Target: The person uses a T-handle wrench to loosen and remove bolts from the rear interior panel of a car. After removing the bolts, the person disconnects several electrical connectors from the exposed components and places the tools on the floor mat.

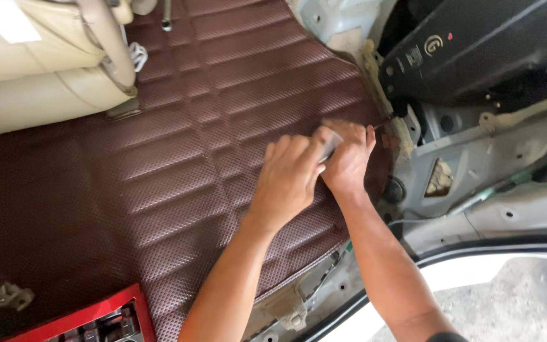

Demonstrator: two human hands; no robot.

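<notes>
Both my hands rest on a brown quilted floor mat (pixel 178 158) laid across a car's floor. My left hand (pixel 288 180) presses flat on the mat near its right edge. My right hand (pixel 348 158) sits just beside it and grips a small flat grey tool (pixel 331 144), whose tip is hidden between the two hands. The hands touch each other. The mat's right edge meets bare light-grey body metal (pixel 476 164).
A beige car seat (pixel 39 69) stands at the upper left. A red tool tray (pixel 90 320) lies at the bottom left. Black plastic trim (pixel 476 50) fills the upper right. The open door sill (pixel 451 253) and ground outside lie at the lower right.
</notes>
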